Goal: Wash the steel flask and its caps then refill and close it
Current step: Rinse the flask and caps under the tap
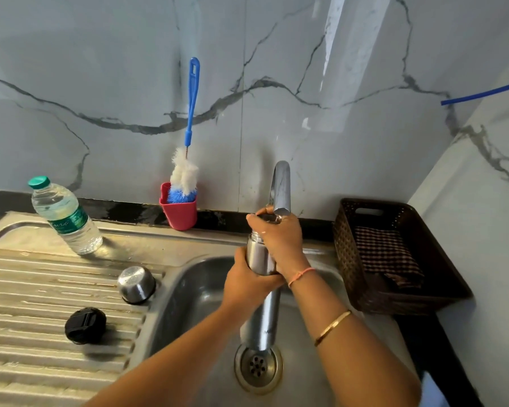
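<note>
Holding the flask [259,259] upright over the sink [194,289] basin, mouth tucked right under the tap [281,189] spout, so anything running off drops straight toward the drain [258,367]. Left hand [247,280] wrapped round the lower body, fingers curled tight, taking the weight and keeping it steady. Right hand [279,239] curled over the neck and mouth, fingers closed round the top; looks like rubbing the rim, though cannot tell whether the opening is fully covered. Silvery streak below the hands, probably water pouring off.

Both caps off and parked on the draining board, out of the stream. Steel cap [136,284] mouth-down at the board's edge, just beside the basin; black cap [85,325] nearer the front edge. Capped water bottle [66,218] waiting near the board's back left corner, likely the refill. Brush [185,174] bristles-down in a red cup [179,214] at the back edge, handle against the wall. Basket [394,259] with a checked cloth [385,251] off the sink's right edge, probably for drying. Washing stage by the look of it; refill and closing not yet done.
</note>
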`<action>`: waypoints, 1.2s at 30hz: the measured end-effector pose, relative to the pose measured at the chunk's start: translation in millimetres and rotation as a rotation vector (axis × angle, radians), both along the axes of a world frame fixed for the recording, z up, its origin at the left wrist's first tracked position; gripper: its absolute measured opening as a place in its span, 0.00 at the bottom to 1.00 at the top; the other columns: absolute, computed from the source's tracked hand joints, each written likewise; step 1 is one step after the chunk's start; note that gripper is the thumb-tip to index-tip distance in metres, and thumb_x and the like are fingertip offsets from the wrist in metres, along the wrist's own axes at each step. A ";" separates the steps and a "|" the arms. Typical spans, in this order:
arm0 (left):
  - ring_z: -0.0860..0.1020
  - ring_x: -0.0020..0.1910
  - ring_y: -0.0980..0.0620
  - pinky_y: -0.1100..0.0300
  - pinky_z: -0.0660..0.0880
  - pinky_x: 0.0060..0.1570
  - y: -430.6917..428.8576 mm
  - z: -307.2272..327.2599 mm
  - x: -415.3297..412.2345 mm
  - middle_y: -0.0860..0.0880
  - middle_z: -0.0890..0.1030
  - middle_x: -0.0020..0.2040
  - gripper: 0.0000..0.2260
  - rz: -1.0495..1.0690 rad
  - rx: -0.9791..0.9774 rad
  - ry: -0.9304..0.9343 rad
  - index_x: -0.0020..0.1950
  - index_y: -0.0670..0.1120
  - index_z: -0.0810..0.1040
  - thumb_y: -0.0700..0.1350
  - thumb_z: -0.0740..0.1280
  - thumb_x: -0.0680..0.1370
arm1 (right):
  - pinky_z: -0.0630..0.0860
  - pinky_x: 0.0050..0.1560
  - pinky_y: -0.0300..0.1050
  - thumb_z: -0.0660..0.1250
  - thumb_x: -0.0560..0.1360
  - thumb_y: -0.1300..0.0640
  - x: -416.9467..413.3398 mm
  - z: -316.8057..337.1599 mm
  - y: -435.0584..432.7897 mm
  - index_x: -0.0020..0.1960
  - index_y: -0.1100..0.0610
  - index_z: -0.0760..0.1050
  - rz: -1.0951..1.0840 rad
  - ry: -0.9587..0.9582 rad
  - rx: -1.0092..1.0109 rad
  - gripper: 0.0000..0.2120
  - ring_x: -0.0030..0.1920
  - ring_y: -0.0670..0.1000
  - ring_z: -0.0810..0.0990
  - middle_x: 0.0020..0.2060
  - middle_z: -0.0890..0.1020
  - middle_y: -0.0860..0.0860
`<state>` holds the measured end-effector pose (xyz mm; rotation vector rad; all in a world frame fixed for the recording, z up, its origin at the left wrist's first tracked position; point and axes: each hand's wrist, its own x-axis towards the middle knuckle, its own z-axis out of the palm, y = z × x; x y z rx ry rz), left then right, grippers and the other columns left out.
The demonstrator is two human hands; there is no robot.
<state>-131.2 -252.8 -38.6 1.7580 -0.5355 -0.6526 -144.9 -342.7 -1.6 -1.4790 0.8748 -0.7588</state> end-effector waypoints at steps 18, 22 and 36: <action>0.81 0.46 0.54 0.61 0.78 0.46 4.5 8.4 24.2 0.50 0.82 0.47 0.24 -0.495 -0.092 0.353 0.56 0.51 0.75 0.42 0.76 0.61 | 0.80 0.43 0.47 0.71 0.70 0.66 -21.9 12.3 -30.3 0.40 0.59 0.79 0.526 -0.118 0.307 0.04 0.38 0.54 0.81 0.35 0.82 0.56; 0.78 0.39 0.58 0.71 0.73 0.33 -9.0 3.4 2.6 0.51 0.80 0.44 0.24 -0.103 -0.042 0.118 0.53 0.50 0.70 0.40 0.79 0.64 | 0.79 0.43 0.43 0.73 0.67 0.58 -1.1 -6.1 -8.2 0.42 0.59 0.79 0.019 0.140 -0.093 0.06 0.39 0.50 0.82 0.37 0.83 0.53; 0.81 0.46 0.51 0.61 0.77 0.44 -15.2 11.8 14.0 0.48 0.81 0.48 0.27 -0.232 -0.075 0.316 0.58 0.47 0.72 0.38 0.78 0.63 | 0.80 0.46 0.49 0.72 0.64 0.50 0.2 0.5 -19.8 0.42 0.56 0.79 0.087 0.223 -0.035 0.12 0.41 0.51 0.81 0.38 0.82 0.51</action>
